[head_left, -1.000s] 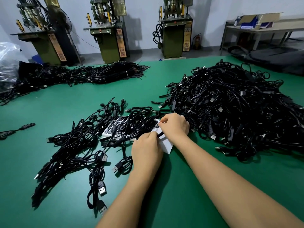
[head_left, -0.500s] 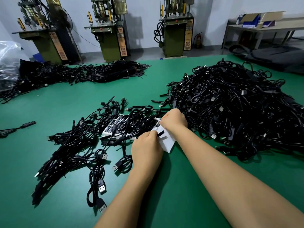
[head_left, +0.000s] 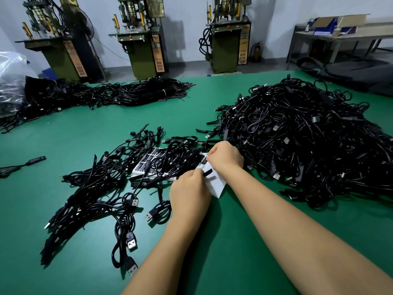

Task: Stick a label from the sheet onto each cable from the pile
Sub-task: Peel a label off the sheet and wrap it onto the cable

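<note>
Right hand (head_left: pixel 226 157) edges farther along label sheet (head_left: pixel 217 184), fingers pinching its far edge; left hand (head_left: pixel 189 188) stays clamped on cable end (head_left: pixel 208 173) over sheet. Pile (head_left: pixel 297 135) at right. Label peel underway.

From my feed I see a pale wall (head_left: pixel 187 28) across the back, with a grey floor (head_left: pixel 187 66) below it. Three olive-green machines (head_left: pixel 229 39) stand along that wall, each casting a soft shadow on it. A small red cylinder, perhaps a fire extinguisher (head_left: pixel 257 52), sits beside the rightmost one. At the far right a metal-legged bench (head_left: pixel 340 37) carries an open cardboard box (head_left: pixel 340 21). The green table (head_left: pixel 63 145) fills the foreground under even light.
</note>
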### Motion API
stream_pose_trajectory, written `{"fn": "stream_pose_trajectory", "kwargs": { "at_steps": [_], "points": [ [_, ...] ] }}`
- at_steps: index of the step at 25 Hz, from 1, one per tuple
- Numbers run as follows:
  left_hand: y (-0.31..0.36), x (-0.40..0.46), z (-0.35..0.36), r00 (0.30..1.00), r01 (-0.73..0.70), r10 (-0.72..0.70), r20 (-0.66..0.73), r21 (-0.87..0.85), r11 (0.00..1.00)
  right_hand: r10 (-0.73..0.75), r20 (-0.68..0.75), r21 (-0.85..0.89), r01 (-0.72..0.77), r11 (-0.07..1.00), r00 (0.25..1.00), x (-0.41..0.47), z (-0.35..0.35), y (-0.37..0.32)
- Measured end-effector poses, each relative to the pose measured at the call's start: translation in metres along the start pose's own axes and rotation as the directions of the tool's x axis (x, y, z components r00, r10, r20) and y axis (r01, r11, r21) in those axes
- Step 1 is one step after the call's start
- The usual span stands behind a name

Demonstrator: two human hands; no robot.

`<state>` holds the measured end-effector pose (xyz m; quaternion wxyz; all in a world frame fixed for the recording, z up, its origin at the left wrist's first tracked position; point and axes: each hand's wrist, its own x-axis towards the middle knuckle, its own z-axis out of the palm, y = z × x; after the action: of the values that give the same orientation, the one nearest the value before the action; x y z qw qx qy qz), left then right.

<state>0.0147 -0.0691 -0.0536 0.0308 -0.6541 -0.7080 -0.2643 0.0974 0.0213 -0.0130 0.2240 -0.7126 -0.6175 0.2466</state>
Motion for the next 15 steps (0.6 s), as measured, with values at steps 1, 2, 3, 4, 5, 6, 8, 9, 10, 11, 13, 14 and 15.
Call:
{"fn": "stream_pose_trajectory", "kwargs": {
  "at_steps": [1, 2, 3, 4, 5, 6, 8, 9, 10, 11, 13, 14, 15],
  "points": [
    [0.0001, 0.0002, 0.0004, 1.0, 0.003, -0.003, 0.003, 0.004, 1.0, -0.016, -0.023, 0.004, 0.016, 1.0, 1.0, -0.0018, 0.0011, 0.0015],
    [0.0002, 0.0004, 0.0006, 1.0, 0.006, -0.006, 0.005, 0.007, 1.0, -0.027, -0.041, 0.011, 0.028, 1.0, 0.999, -0.003, 0.0018, 0.0029],
    [0.0002, 0.0005, 0.0005, 1.0, 0.007, -0.007, 0.005, 0.009, 1.0, -0.033, -0.053, 0.022, 0.034, 0.999, 0.998, -0.0032, 0.0022, 0.0041],
    [0.0002, 0.0005, 0.0003, 1.0, 0.007, -0.007, 0.004, 0.007, 1.0, -0.034, -0.057, 0.031, 0.035, 0.999, 0.998, -0.0035, 0.0025, 0.0047],
    [0.0001, 0.0004, 0.0001, 1.0, 0.005, -0.005, 0.001, 0.003, 1.0, -0.031, -0.056, 0.037, 0.033, 0.999, 0.998, -0.0034, 0.0026, 0.0046],
    [0.0, 0.0004, -0.0001, 1.0, 0.004, -0.004, -0.002, -0.002, 1.0, -0.026, -0.051, 0.039, 0.028, 0.999, 0.998, -0.003, 0.0025, 0.0037],
    [0.0, -0.0001, -0.0006, 1.0, 0.002, -0.002, -0.004, 0.0, 1.0, -0.022, -0.042, 0.019, 0.023, 1.0, 0.999, -0.0022, 0.0019, 0.0019],
    [0.0002, -0.0005, -0.0008, 1.0, -0.001, 0.001, -0.004, 0.003, 1.0, -0.027, -0.041, 0.004, 0.028, 1.0, 0.999, -0.0022, 0.0014, 0.0014],
    [0.0004, -0.0008, -0.0009, 1.0, -0.004, 0.004, -0.006, 0.003, 1.0, -0.034, -0.04, -0.008, 0.034, 0.999, 0.999, -0.0021, 0.001, 0.0008],
    [0.0006, -0.0011, -0.0011, 1.0, -0.004, 0.004, -0.007, 0.001, 1.0, -0.039, -0.035, -0.017, 0.038, 0.999, 0.999, -0.0015, 0.0001, 0.0002],
    [0.001, -0.0007, -0.0014, 1.0, 0.002, -0.002, -0.007, 0.002, 1.0, -0.042, -0.017, -0.028, 0.041, 0.999, 0.999, -0.0007, -0.0013, -0.0009],
    [0.0011, -0.0005, -0.0014, 1.0, 0.003, -0.003, -0.006, 0.004, 1.0, -0.045, -0.006, -0.039, 0.044, 0.998, 0.999, -0.0006, -0.0011, -0.0008],
    [0.0013, -0.0005, -0.0013, 1.0, 0.003, -0.003, -0.005, 0.005, 1.0, -0.05, 0.005, -0.057, 0.05, 0.997, 0.999, -0.0004, -0.0011, -0.0007]
  ]
}}
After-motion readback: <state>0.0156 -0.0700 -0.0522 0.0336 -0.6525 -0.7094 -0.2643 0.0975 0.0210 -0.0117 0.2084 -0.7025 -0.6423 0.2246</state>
